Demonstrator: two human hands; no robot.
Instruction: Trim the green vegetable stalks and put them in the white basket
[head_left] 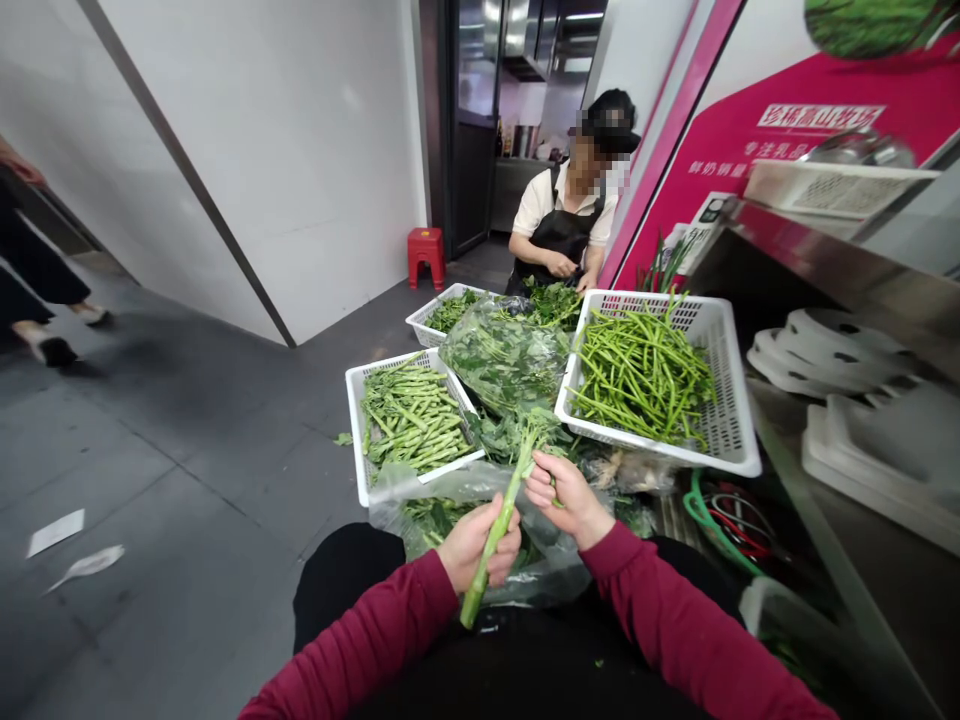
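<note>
**Fingers on a green stalk, baskets of greens beyond**

Fingers of the left hand (480, 545) are clenched around a thick green stalk (491, 548), gripping it near its lower half so the cut end pokes out below the fist, over the lap. The right hand (564, 497) grasps the same stalk higher up, where its leafy top begins, fingers pinched around it. Both sleeves are dark red. The stalk tilts up and to the right, above a clear plastic bag (480, 530) of greens resting against the knees.

Just beyond the hands, a white basket (358, 440) on the left holds trimmed stalks, and a larger white basket (731, 400) on the right, raised and tilted, is heaped with long thin green stems. Between them lies a second plastic bag (506, 355) stuffed with leafy stems. A third white basket (424, 322) with greens sits farther back, in front of a co-worker (566, 225) in a black apron and cap, whose hands work at leaves.

The floor (187, 470) is dark grey tile, with scraps of paper at the left. A white wall runs behind it, a red stool (426, 253) stands by a dark doorway, and a passer-by's legs (37, 290) show at the left edge. On the right, a steel counter (825, 260) carries a white crate, with white trays stacked under it. A magenta poster (750, 150) bears white Chinese writing, too small to read surely.
</note>
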